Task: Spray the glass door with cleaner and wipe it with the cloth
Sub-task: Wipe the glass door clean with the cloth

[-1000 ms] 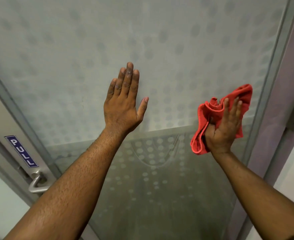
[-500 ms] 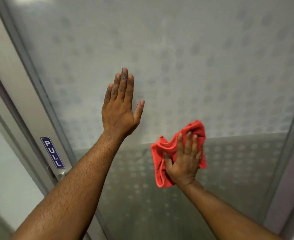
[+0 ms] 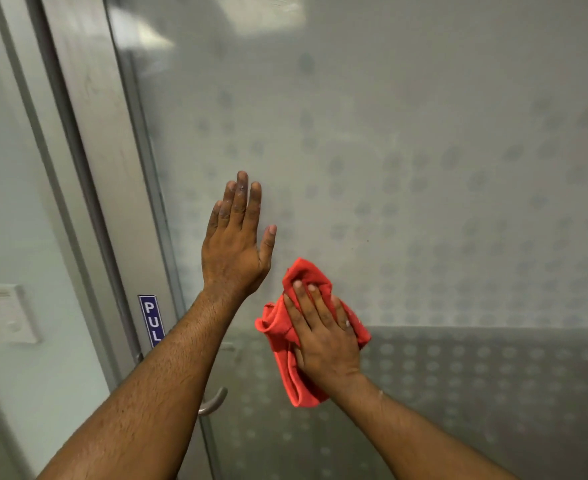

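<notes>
Glass door (image 3: 424, 168) filled almost the whole view, its upper part frosted with faint dots and a clearer, darker dotted band running across the lower part. Nearest the camera, two bare forearms reached up and away toward it. The right hand (image 3: 323, 337) lay flat with fingers spread, pressing a crumpled red cloth (image 3: 278, 327) against the pane just where the frosted part met the lower band; the cloth was pinned under the palm rather than pinched, which suits a wiping stroke, since a flat hand spreads pressure over more fabric. Folds of it stuck out above the fingertips, to the left and below the wrist.

Just left of it and a little higher, the left hand (image 3: 235, 244) was open and empty, fingers together and pointing up, thumb out, the palm toward the glass. Whether it actually touched could not be told; it was probably there to steady the door against the push of the wiping.

Below the left forearm a curved metal handle (image 3: 213, 401) showed beside the door's grey frame (image 3: 112, 168). On that frame sat a blue sticker (image 3: 151, 317) with white letters reading "PUL", the rest hidden by the arm. No spray bottle was in view, so the work looked to be in its wiping part.
</notes>
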Demonstrator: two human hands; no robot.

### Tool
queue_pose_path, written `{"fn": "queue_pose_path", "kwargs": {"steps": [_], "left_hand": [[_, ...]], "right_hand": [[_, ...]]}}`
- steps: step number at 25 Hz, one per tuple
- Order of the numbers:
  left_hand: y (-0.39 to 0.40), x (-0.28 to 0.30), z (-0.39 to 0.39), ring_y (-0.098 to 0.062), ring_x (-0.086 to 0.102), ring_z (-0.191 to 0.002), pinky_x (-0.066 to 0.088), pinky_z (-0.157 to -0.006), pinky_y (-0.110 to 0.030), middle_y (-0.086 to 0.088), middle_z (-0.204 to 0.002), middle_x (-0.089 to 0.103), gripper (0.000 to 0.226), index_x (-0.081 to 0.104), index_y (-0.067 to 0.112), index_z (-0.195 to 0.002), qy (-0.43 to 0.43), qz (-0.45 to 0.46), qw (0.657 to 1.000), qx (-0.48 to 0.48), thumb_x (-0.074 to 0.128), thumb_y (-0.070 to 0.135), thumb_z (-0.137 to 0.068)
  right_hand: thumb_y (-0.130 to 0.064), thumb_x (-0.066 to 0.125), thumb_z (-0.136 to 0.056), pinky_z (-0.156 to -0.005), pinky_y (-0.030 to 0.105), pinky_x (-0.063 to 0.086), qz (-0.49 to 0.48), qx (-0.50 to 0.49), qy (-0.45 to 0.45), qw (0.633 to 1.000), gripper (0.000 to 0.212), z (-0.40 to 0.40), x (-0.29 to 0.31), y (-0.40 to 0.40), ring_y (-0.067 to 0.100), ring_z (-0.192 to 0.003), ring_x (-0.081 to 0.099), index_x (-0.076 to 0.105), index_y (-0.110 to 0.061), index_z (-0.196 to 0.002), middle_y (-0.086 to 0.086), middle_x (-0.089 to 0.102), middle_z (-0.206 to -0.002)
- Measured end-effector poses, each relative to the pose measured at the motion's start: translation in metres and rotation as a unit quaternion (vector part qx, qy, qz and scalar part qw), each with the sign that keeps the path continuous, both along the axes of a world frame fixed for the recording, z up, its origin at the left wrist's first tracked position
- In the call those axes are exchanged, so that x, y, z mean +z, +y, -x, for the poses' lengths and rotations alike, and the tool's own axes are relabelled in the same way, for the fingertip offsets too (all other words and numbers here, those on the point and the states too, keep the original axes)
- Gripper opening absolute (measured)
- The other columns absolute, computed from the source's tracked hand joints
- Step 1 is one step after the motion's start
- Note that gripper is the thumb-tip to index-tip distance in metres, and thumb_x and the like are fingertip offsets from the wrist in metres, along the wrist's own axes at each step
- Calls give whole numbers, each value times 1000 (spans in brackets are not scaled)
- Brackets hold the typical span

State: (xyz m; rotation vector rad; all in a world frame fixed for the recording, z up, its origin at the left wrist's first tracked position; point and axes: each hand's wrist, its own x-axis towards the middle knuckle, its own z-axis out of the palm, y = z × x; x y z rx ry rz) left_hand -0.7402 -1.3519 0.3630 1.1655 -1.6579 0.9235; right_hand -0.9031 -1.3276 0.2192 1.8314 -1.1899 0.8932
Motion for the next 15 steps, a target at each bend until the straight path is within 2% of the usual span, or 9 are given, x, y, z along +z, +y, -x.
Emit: {"fn": "queue_pose_path", "kwargs": {"steps": [5, 7, 8, 10, 12, 15], "left_hand": [[4, 9, -40, -24, 6, -154, 13, -124, -35, -14, -165, 10, 68, 15, 4, -157, 124, 17, 988, -93, 38, 36, -102], [9, 13, -43, -27, 19, -152, 21, -122, -38, -15, -163, 22, 68, 23, 2, -155, 153, 41, 979, -126, 42, 37, -100], [13, 16, -41, -28, 31, -146, 30, -118, -41, -15, -157, 34, 66, 30, 3, -152, 170, 51, 974, -139, 44, 39, -99], [24, 23, -33, -24, 52, -125, 48, -99, -45, -7, -136, 54, 62, 41, 9, -144, 237, 41, 958, -159, 44, 48, -96], [36, 39, -25, -14, 58, -104, 53, -83, -42, 6, -117, 60, 60, 48, 19, -136, 302, 1, 939, -165, 43, 58, -92], [45, 62, -13, -9, 62, -87, 55, -75, -40, 13, -96, 64, 55, 56, 25, -125, 335, -53, 923, -183, 52, 62, -85]], "right_hand": [[-36, 59, -70, -117, 45, 12, 46, 19, -79, 996, 83, -26, 91, -5, 23, -147, 20, 38, -21, -149, 3, 21, -160], [-34, 60, -70, -118, 48, 15, 60, 29, -115, 991, 82, -35, 133, -7, 24, -148, 19, 39, -22, -149, 4, 22, -160], [-34, 59, -71, -119, 48, 14, 66, 33, -132, 988, 82, -38, 151, -8, 24, -149, 17, 37, -22, -150, 5, 22, -160], [-34, 59, -74, -121, 47, 9, 79, 52, -169, 981, 86, -43, 180, -6, 26, -150, 12, 28, -23, -153, 7, 20, -161], [-36, 64, -77, -121, 44, 6, 92, 82, -202, 972, 89, -45, 206, -6, 26, -150, 12, 20, -21, -153, 9, 19, -162], [-53, 71, -75, -120, 41, 4, 85, 94, -234, 964, 103, -41, 251, -4, 25, -150, 11, 18, -11, -152, 8, 16, -163]]}}
